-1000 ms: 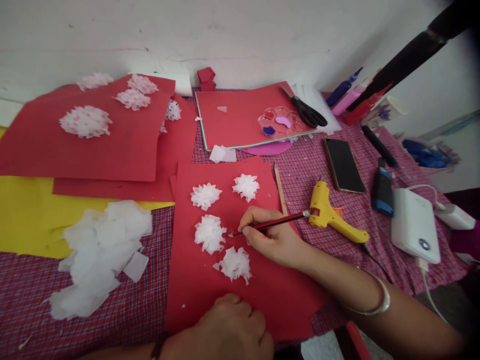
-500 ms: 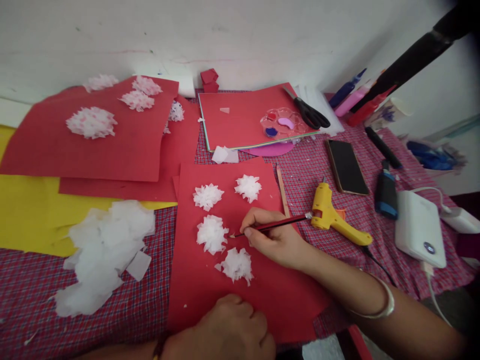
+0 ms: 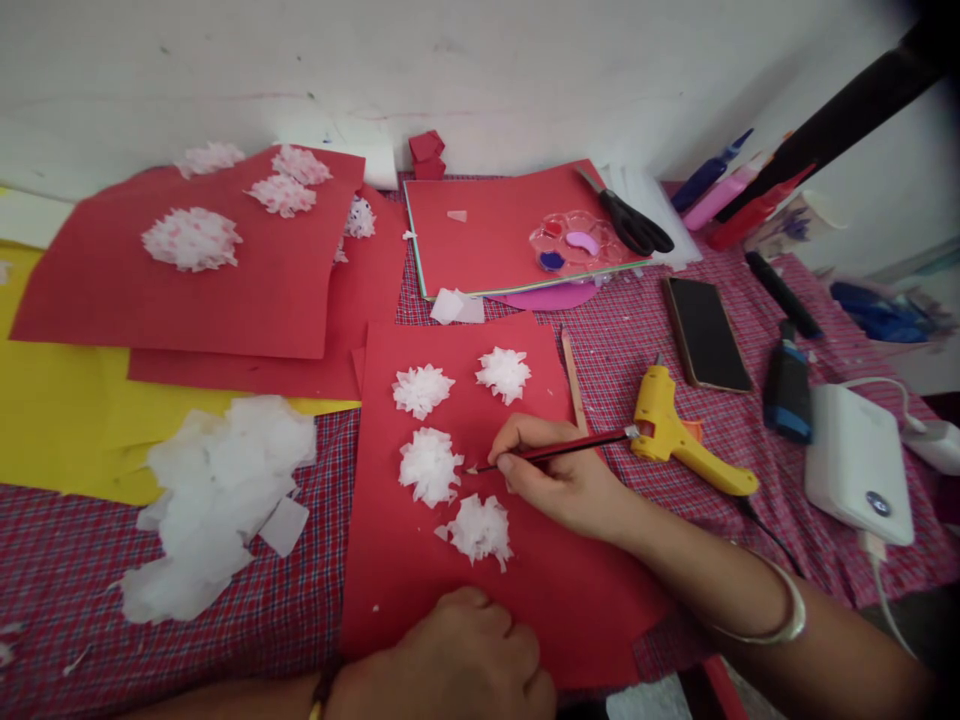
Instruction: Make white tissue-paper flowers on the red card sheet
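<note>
My right hand [image 3: 559,475] is closed round a dark red pencil [image 3: 574,446], its tip just above or on the red sheet [image 3: 420,560]. The tip points left, beside a white ruffled paper flower [image 3: 430,467]. Three more white flowers lie on the sheet: one at the upper left [image 3: 422,390], one at the upper right [image 3: 503,374] and one below the tip [image 3: 480,529]. My left hand [image 3: 450,660] rests on the sheet's lower edge, fingers curled under; whatever they might hold is hidden.
A pile of white tissue pieces [image 3: 217,500] lies at left, below red sheets with spotted flowers [image 3: 193,240]. To the right are a yellow glue gun [image 3: 667,435], a phone [image 3: 706,334] and a white power bank [image 3: 859,465]. Scissors [image 3: 630,220] and a paint palette [image 3: 574,243] lie behind.
The whole view has shifted slightly, so things appear a little further right. Both hands keep nearly the same pose and place on the sheet.
</note>
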Demonstrator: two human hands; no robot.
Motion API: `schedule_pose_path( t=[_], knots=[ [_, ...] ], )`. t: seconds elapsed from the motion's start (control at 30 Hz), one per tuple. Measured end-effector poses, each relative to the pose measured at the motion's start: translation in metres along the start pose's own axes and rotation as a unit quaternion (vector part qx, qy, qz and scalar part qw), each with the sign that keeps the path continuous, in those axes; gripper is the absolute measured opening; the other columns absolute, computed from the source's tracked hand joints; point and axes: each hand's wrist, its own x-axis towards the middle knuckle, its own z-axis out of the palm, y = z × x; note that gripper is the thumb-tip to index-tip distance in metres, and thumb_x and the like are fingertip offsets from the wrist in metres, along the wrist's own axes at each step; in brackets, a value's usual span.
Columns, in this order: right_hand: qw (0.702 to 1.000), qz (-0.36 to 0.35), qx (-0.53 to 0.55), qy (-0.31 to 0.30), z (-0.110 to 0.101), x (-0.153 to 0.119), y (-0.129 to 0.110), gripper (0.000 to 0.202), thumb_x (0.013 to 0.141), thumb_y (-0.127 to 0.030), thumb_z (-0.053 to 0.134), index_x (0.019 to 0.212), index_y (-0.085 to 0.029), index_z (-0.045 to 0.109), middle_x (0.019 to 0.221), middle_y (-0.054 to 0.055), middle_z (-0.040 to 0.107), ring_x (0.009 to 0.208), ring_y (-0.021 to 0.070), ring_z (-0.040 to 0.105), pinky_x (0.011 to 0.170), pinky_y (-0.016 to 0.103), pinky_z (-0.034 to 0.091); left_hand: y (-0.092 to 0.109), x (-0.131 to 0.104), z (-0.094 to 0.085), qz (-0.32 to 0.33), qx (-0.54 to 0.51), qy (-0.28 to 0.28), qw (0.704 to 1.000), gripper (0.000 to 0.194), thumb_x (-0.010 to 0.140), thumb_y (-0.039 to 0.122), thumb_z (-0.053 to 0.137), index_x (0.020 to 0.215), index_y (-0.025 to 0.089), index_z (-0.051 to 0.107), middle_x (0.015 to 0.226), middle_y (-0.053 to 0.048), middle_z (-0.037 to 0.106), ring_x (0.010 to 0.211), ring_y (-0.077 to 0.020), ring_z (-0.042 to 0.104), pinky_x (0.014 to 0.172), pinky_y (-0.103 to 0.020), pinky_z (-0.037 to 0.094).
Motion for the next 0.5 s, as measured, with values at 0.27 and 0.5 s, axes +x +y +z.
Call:
schedule_pose_path(
  t=[0.27, 0.5],
  knots=[
    [1.0, -0.008, -0.01, -0.001, -0.0006, 0.0004, 0.0007, 0.011, 0.082, -0.011, 0.049, 0.075, -0.017, 0.054, 0.065, -0.002, 0.052, 0.058, 0.0091, 0.046, 0.052, 0.021, 0.037, 0.0, 0.0005, -0.0056, -0.003, -0.015, 0.003, 1.0, 0.022, 0.073, 0.022, 0.075, 0.065, 0.02, 0.054, 0.056, 0.005, 0.058, 0.046, -0.014, 0.049, 0.042, -0.029, 0.031],
    [1.0, -0.006, -0.009, -0.004, -0.0013, -0.0002, -0.0001, 0.012, 0.083, -0.011, 0.048, 0.075, -0.017, 0.054, 0.066, -0.002, 0.052, 0.058, 0.009, 0.046, 0.052, 0.021, 0.037, -0.0005, 0.0001, -0.003, -0.001, -0.011, 0.005, 1.0, 0.022, 0.076, 0.023, 0.072, 0.066, 0.02, 0.053, 0.057, 0.005, 0.059, 0.047, -0.0147, 0.049, 0.042, -0.03, 0.033]
  ],
)
